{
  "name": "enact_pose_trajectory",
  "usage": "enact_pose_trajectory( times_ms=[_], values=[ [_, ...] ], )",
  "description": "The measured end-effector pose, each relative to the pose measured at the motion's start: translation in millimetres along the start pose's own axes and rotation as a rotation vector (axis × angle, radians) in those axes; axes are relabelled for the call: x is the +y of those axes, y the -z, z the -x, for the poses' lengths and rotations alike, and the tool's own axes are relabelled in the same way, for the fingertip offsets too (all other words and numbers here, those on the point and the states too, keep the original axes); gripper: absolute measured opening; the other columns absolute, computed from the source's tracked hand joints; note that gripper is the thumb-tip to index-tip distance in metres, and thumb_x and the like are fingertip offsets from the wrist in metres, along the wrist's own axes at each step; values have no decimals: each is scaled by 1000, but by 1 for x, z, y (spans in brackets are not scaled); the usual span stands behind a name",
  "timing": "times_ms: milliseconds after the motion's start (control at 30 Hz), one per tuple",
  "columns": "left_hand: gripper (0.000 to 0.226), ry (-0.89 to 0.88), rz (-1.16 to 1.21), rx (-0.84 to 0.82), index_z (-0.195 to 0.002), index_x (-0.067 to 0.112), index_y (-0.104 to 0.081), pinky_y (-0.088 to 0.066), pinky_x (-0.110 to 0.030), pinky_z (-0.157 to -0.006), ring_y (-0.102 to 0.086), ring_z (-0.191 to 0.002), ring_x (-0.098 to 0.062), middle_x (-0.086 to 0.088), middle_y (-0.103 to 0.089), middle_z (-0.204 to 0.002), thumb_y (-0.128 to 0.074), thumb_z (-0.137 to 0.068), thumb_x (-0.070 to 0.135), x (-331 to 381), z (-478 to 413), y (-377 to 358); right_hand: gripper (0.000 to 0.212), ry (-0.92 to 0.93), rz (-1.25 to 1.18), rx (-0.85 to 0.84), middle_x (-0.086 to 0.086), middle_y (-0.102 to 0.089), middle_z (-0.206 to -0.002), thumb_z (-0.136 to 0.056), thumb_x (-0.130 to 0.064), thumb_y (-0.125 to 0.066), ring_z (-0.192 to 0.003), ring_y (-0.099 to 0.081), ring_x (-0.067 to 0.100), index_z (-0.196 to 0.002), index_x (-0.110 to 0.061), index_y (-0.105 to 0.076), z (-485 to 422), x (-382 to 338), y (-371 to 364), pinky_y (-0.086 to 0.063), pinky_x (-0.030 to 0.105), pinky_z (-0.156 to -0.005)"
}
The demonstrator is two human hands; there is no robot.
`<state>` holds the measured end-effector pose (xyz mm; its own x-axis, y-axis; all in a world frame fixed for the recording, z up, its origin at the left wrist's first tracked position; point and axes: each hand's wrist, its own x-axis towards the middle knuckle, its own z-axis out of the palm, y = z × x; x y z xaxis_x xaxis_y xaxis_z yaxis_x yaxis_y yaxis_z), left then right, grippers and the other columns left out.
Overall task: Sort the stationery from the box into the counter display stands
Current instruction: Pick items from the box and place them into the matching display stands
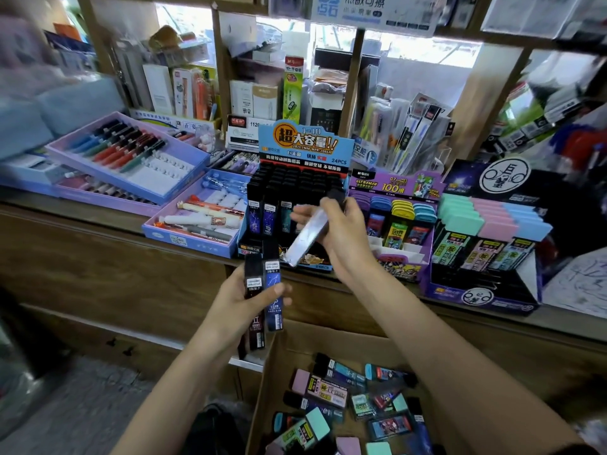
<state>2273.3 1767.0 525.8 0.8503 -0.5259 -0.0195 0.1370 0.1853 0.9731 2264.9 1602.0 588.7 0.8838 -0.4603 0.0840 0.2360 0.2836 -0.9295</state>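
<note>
My left hand [244, 298] grips a bundle of dark pencil-lead cases [267, 284] upright, just below the counter edge. My right hand [340, 229] holds one more dark lead case [307, 236] tilted, its black cap up, in front of the blue display stand [297, 178] that is filled with black-capped cases. Below, the open cardboard box [266, 382] holds several loose lead cases [331, 392] in pink, teal, blue and black.
On the counter [82, 205], a purple display stand [391, 221] and a dark stand with teal, pink and blue cases [486, 238] sit to the right. Pen trays [128, 159] and a blue tray of pens [197, 221] lie to the left. Shelves of packaged stationery rise behind.
</note>
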Motion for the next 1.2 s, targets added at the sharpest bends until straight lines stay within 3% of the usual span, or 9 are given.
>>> enact_pose_trajectory(
  times_ms=[100, 200, 333, 500, 633, 733, 833, 1067, 1200],
  values=[
    [25, -20, -14, 8, -103, 9, -56, -55, -24, -58, -72, -73, -19, -8, -74, -82, -64, -80, 6, 2, -1, 2, 8, 62, 9, 23, 5, -54, -67, -100, -14, -42, -56, -61, 17, -94, -16, -36, -7, -9, 3, -55, 31, -62],
    [23, -34, -30, 25, -103, 10, -57, -55, -24, -59, -72, -75, -20, -8, -74, -85, -64, -82, 6, 3, -1, 5, 17, 10, 114, 4, -1, -46, -64, -101, -39, -35, -45, -39, 9, -95, -24, -40, -9, -10, 7, -37, 24, -46],
    [23, -48, -25, 37, -102, 10, -58, -55, -23, -60, -72, -75, -19, -8, -74, -85, -64, -81, 7, 5, -2, 9, 35, -39, 86, -31, 0, -48, -68, -103, -37, -25, -54, -39, 11, -90, -18, -52, -7, -8, 8, -33, 24, -54],
    [35, -56, -30, 72, -102, 11, -58, -55, -23, -59, -72, -77, -21, -8, -74, -86, -68, -70, 19, 7, -2, 18, 7, 35, 166, -92, 4, -59, -89, -95, -11, -52, -78, -58, 14, -94, -16, -57, -15, -14, 3, -50, 28, -76],
    [37, -57, -13, 104, -103, 10, -57, -56, -24, -59, -72, -78, -24, -8, -74, -85, -69, -69, 18, 4, -4, 27, 11, 171, 525, 17, 4, -67, -96, -84, -14, -68, -93, -63, 17, -96, -13, -66, -32, -22, -1, -52, 35, -86],
    [35, -64, 0, 112, -102, 10, -57, -55, -25, -59, -72, -78, -23, -8, -74, -85, -69, -70, 17, 1, -6, 33, 23, 219, 601, 59, 6, -68, -100, -83, -14, -70, -96, -64, 24, -105, -6, -67, -44, -21, -6, -56, 38, -84],
    [33, -71, 9, 113, -101, 9, -57, -55, -25, -59, -72, -77, -23, -9, -74, -86, -68, -71, 15, -2, -7, 37, 14, 269, 688, 49, 1, -68, -90, -80, -14, -73, -90, -64, 20, -94, -11, -69, -51, -10, -12, -54, 36, -83],
    [36, -61, -17, 110, -103, 9, -57, -55, -23, -62, -72, -78, -22, -10, -74, -88, -69, -70, 17, -8, -8, 43, 28, 324, 831, 31, -6, -69, -93, -79, -22, -74, -89, -62, 8, -106, -13, -72, -55, 11, -11, -44, 12, -77],
    [35, -58, -60, 114, -104, 11, -58, -56, -25, -65, -72, -81, -23, -8, -74, -90, -69, -72, 19, -10, -9, 46, 22, 287, 781, 22, -6, -67, -83, -80, -18, -73, -79, -62, 10, -102, -12, -72, -54, 12, -12, -54, 31, -77]
  ],
)
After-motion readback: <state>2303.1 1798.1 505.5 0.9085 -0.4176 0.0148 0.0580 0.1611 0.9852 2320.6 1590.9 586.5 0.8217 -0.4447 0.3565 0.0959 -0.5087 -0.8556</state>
